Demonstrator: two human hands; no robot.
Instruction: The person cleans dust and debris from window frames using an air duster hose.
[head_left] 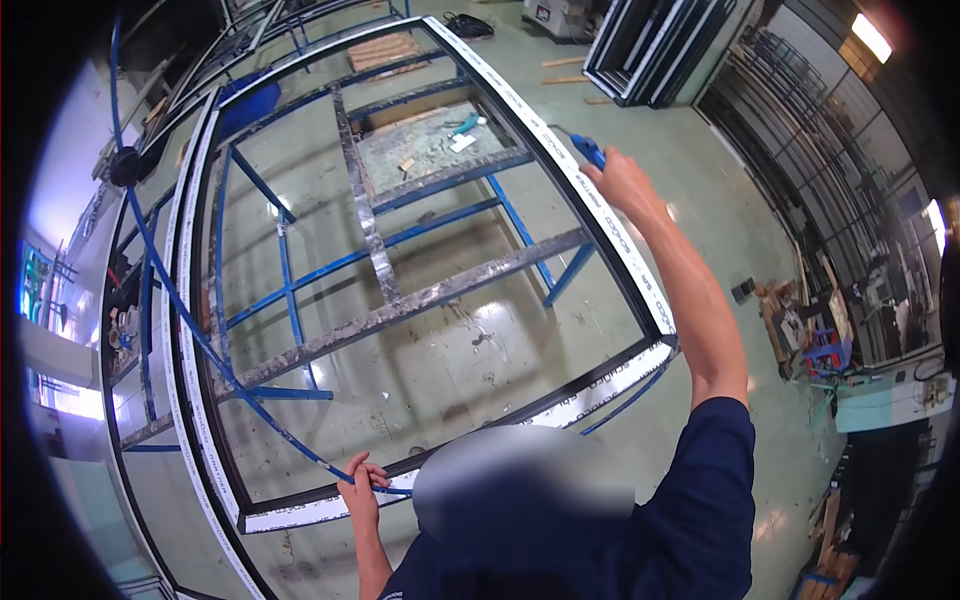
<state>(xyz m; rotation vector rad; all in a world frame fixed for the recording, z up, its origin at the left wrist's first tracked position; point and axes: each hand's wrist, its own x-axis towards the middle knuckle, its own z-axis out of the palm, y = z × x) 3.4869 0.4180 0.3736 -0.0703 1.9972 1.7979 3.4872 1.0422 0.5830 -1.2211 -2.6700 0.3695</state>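
Observation:
A blue air blow gun [590, 152] is gripped in my right hand [624, 186], above the right side of a large rectangular window or door frame [618, 372]. Its thin nozzle points toward the frame's far end. White printed protective tape covers the dark profile. Near the front edge, my left hand [362, 482] is closed around a blue air hose [290, 437]. From there the hose runs up the left side, across the frame, and out of view at the top. Part of the front edge is hidden behind a blurred cap and dark blue clothing.
Blue metal stands with grey crossbars [440, 300] support the frame. A tray-like shelf [410, 165] inside it holds a teal tool [466, 124] and scraps. Dark frames [650, 50] stand upright at the back right. Long profiles fill a rack [800, 130] on the right.

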